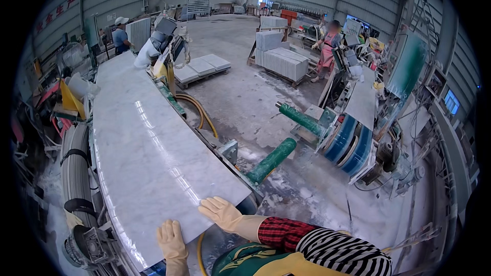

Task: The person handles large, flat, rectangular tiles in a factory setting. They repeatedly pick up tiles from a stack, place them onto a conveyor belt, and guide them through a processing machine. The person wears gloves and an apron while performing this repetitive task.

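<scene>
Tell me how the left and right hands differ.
The left hand points its fingers up the picture, the right hand mostly leftward. Behind the right hand a red-and-black sleeve shows; behind the left hand, only glove. Both are gloved, fingers on the slab.

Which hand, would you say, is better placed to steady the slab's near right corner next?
Probably the right hand: it rests on the slab, closer to that corner; the left hand is farther left.
</scene>
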{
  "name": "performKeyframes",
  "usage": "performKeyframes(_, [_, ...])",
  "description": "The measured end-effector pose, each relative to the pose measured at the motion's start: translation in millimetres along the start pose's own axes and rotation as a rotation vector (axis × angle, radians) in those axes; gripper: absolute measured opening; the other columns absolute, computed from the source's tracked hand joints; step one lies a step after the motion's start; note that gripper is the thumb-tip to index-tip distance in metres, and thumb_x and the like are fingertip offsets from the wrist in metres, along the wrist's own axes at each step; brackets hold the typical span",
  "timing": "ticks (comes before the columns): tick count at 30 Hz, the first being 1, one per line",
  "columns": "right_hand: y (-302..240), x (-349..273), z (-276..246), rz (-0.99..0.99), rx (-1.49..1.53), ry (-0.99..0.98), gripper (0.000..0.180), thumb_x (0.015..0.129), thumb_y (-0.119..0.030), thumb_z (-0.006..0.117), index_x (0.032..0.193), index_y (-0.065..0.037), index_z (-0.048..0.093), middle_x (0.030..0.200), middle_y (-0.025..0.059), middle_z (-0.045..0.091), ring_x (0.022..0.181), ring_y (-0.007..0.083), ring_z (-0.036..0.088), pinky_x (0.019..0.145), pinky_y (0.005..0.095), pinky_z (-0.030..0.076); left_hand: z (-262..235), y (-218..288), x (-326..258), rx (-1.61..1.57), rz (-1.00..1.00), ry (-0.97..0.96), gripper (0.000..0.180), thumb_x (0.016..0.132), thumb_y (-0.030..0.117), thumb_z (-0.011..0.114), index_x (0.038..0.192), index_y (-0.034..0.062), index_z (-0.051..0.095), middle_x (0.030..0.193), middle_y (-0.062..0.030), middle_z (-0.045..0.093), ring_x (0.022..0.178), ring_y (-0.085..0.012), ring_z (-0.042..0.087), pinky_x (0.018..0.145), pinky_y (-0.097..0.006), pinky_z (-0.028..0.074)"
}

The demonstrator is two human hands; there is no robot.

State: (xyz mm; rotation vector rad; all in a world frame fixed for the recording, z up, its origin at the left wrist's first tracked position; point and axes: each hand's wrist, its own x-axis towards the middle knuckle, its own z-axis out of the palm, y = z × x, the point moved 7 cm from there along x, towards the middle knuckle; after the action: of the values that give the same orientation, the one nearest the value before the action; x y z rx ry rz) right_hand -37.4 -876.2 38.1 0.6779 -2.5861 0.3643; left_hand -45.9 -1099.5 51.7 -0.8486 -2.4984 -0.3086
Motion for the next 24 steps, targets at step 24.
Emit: performKeyframes(24, [-1.7,-9.8,3.4,-0.069,0.008,0.036,0.056,0.093,-0.018,0.052,0.148,-0.009,0.053,0.151,0.016,0.053,0.139,0.0333,0.051,0.119,0.0478,0.037,20.1,-23.9,1.4,0.13,0.104,-0.085,0.061,0.096,0.021,0.056,0.154,0.0014,0.047,0.154,-0.0229,0.051,0.148,-0.0409,0.043,0.124,-0.055,0.031])
